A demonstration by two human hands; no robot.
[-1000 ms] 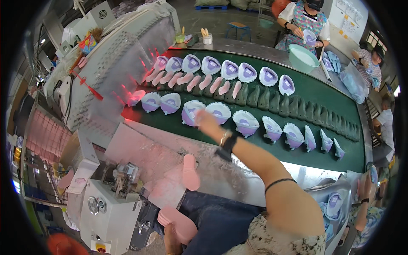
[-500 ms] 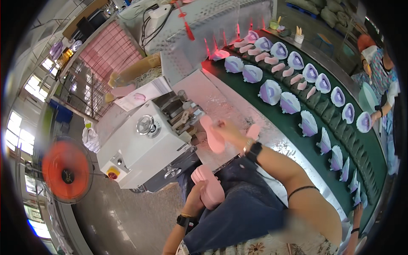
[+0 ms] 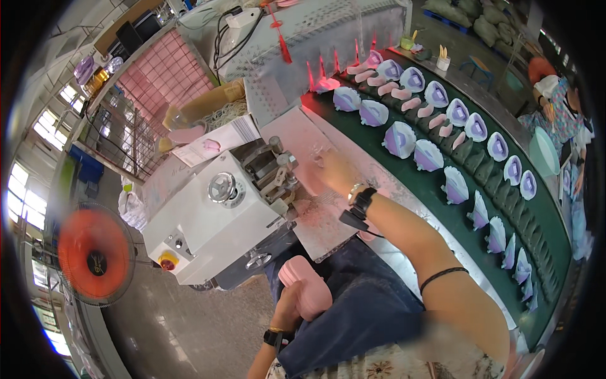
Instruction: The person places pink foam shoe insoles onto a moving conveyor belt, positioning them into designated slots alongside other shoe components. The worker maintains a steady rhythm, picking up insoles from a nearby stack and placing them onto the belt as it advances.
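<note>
Nearest the camera, the left hand (image 3: 289, 311) sits low over the lap, fingers curled and clamped on a stack of pink insoles (image 3: 305, 292), held just above the dark blue apron (image 3: 360, 316). A watch is on that wrist.

The right hand (image 3: 333, 172) reaches forward over the pale metal work plate (image 3: 328, 218), beside the white machine (image 3: 211, 224). Its fingers lie together and flat on a pink insole (image 3: 309, 180) resting on the plate next to the machine's metal head; the piece is blurred, so the exact grip cannot be told. A black watch (image 3: 362, 201) and a thin black band further up mark that arm.

Beyond the plate runs a green conveyor belt (image 3: 499, 208), curving away to the right. On it stand rows of purple and white shoe uppers (image 3: 429, 155), with more pink insoles laid between the farther pairs.

To the left, an orange fan (image 3: 95, 254) stands on the floor. At the far right edge, another person sits at the belt with a teal basin (image 3: 544, 151).
</note>
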